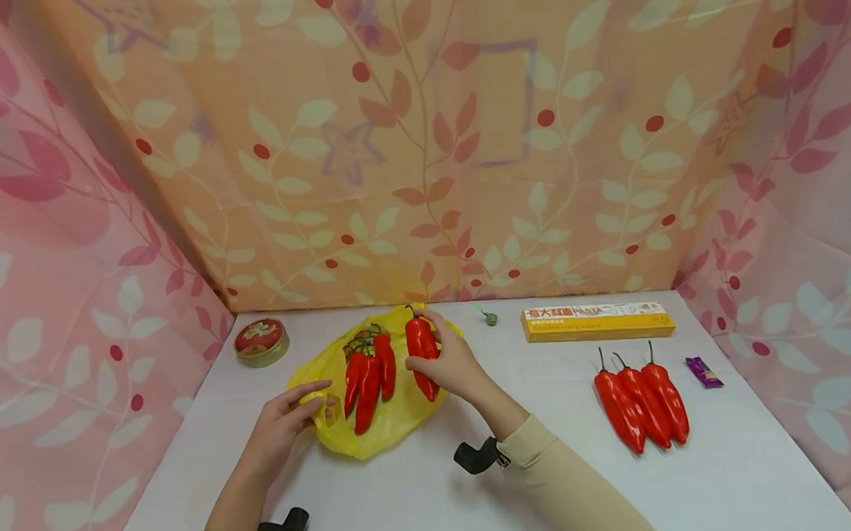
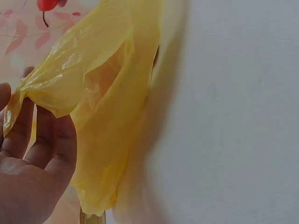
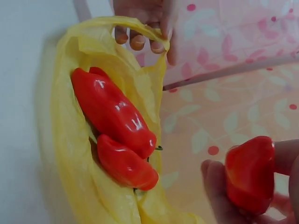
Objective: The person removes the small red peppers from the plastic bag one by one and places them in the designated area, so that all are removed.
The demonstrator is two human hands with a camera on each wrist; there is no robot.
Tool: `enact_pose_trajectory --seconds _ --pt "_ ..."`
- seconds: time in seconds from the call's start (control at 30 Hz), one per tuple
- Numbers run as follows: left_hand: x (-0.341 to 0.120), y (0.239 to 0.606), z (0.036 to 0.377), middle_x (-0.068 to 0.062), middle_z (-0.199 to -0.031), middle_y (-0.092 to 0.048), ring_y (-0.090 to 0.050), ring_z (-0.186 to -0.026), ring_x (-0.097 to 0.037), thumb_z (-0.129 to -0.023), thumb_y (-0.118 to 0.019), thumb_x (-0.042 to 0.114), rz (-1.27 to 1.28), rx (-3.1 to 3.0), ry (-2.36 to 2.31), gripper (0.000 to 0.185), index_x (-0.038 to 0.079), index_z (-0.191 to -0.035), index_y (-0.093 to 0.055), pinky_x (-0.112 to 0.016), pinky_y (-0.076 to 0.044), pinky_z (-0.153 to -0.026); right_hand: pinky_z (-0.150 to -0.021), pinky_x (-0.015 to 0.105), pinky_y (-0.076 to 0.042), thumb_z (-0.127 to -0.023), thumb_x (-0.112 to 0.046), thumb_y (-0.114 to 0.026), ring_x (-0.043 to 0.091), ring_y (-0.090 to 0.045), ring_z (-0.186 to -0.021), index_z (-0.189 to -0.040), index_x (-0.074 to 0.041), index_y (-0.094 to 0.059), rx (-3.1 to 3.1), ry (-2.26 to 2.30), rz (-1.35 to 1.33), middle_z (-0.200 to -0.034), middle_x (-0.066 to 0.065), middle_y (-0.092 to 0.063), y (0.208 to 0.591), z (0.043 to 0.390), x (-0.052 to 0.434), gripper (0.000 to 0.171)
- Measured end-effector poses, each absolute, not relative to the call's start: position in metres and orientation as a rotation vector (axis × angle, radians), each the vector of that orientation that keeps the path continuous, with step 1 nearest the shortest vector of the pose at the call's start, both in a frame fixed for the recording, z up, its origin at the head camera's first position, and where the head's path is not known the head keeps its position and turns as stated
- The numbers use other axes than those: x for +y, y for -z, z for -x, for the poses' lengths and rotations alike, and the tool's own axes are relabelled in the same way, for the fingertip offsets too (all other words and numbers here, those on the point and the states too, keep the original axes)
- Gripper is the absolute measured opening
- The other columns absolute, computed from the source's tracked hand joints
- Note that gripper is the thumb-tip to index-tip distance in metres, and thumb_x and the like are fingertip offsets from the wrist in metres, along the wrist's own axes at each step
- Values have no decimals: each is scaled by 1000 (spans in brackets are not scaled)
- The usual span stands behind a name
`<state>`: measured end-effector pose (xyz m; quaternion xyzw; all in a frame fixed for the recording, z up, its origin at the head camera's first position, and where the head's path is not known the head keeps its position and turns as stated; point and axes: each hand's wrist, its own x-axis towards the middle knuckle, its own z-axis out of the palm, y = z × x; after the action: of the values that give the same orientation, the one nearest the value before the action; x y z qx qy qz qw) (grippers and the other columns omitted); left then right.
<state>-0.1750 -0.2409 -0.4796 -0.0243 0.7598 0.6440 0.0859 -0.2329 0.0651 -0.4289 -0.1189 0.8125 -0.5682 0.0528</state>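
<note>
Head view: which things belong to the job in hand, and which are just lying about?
In the job, seemingly:
yellow plastic bag
red peppers in it
red pepper in the right hand, held
possibly the three loose red peppers

Lying about, seemingly:
pasta box
round tin
purple packet
small green object

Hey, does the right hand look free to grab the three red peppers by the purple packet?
Probably not yet: the right hand holds a red pepper. Once emptied, it likely could, since only bare white tabletop shows between it and the three peppers.
</note>
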Motion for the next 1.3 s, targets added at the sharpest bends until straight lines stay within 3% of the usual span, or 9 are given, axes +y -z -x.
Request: enact_pose_trajectory --seconds 0.3,0.5,0.93,1.17,1.3 --pt "-238 478 174 -15 -120 -71 -64 -107 -17 -103 -59 27 110 2250 -1913 41 8 -140 -60 -22 -53 -87 -75 40 -62 -91 -29 -73 28 -65 -105 -148 -32 -48 2658 1766 339 -125 8 -66 431 213 98 63" --pt "-240 481 173 -12 -119 -71 -64 -106 -16 -103 -59 28 144 2272 -1915 40 10 -138 -61 -21 -53 -88 -76 43 -62 -93 -32 -71 33 -63 -111 -150 -37 -45 2702 1709 272 -136 10 -59 435 204 126 63" --pt "-241 477 169 -14 -139 -55 -63 -111 -13 -104 -57 29 138 2251 -1999 44 7 -142 -57 -20 -53 -92 -85 49 -59 -98 -32 -65 41 -49 -127 -157 -32 -34 2787 1500 33 -149 18 -47 444 185 210 66" --pt "-240 472 170 -14 -142 -52 -63 -113 -11 -104 -57 29 55 2252 -2059 46 6 -144 -54 -19 -52 -94 -76 44 -61 -92 -41 -71 42 -55 -120 -155 -16 -26 2786 1404 -123 -137 25 -54 449 181 254 81" --pt "-241 472 170 -15 -140 -54 -65 -113 -10 -103 -59 29 35 2246 -2079 48 5 -144 -53 -20 -52 -94 -74 44 -61 -89 -47 -73 40 -57 -115 -151 -12 -29 2818 1293 -169 -137 26 -52 453 182 273 84"
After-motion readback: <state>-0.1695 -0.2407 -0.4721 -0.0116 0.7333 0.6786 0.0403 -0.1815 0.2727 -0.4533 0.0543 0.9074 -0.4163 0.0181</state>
